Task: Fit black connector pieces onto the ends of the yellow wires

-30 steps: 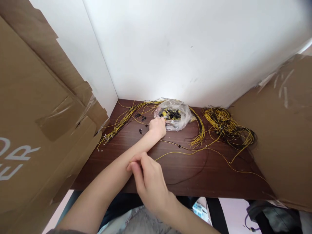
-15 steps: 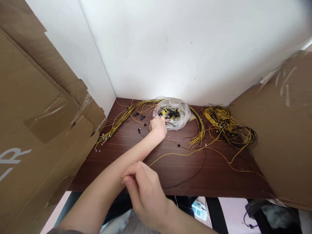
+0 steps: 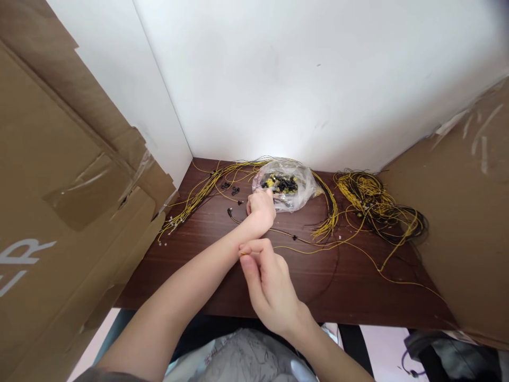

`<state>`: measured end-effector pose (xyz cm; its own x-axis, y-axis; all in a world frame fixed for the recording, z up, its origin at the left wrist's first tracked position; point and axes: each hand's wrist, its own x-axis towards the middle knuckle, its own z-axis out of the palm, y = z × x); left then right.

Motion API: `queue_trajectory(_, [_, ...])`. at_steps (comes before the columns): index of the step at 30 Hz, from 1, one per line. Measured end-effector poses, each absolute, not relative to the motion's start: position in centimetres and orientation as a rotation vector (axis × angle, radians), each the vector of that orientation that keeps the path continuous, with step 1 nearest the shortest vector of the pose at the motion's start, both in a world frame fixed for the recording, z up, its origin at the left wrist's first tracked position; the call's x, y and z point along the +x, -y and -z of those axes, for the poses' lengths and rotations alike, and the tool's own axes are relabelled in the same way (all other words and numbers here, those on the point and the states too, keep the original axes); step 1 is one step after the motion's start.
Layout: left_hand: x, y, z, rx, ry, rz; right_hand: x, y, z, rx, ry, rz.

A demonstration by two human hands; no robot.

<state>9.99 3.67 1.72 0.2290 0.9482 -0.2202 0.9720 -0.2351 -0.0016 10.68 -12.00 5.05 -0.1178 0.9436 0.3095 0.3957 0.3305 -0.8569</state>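
My left hand reaches out to the near left side of a clear plastic bag. Its fingers are curled in at the bag's edge, and whatever they grip is hidden. Inside the bag lie small black and yellow parts. Closer to me, my right hand pinches the end of a yellow wire between thumb and forefinger, beside my left forearm. That wire trails off to the right over the table. A cable with a black plug lies just below my left hand.
Bundled yellow and black wires curve along the back left, with another bunch right of the bag. A tangled coil sits at the right. Small black rings lie left of the bag. Cardboard flanks the brown table.
My right hand has moved forward and to the right with the yellow wire, nearer my left wrist. My left hand stays at the bag. The view has shifted slightly.
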Motion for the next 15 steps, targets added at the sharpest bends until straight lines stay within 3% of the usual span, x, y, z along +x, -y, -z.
queue_trajectory(7, [9.8, -3.7, -1.7, 2.371, -1.832, 0.247, 9.4, 12.3, -6.4, -1.175, 1.865, -0.663])
queue_trajectory(15, [9.6, -3.6, -1.6, 2.393, -1.815, 0.212, 10.3, 12.6, -6.2, -1.046, 1.795, -0.979])
